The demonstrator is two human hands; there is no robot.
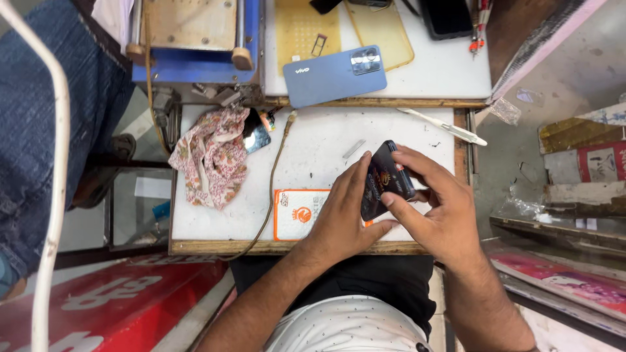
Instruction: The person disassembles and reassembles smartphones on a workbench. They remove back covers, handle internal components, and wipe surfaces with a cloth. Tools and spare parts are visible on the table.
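Head view: both hands, left hand (pixel 339 212) and right hand (pixel 443 208), grasp a dark phone (pixel 385 179) over the desk (pixel 313 150); fingers (pixel 391 201) pressing its screen, probably smoothing; needs steady pressure toward 12 o'clock.

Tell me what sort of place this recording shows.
Most likely a small phone repair stall. Both hands, left hand and right hand, hold a dark phone over a white worktable; a blue phone, a yellow case and tweezers lie nearby.

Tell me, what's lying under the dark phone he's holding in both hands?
Under the dark phone lies a white packet with orange edging on the white worktop. The left hand and the phone cover the packet's right part, so that part is hidden.
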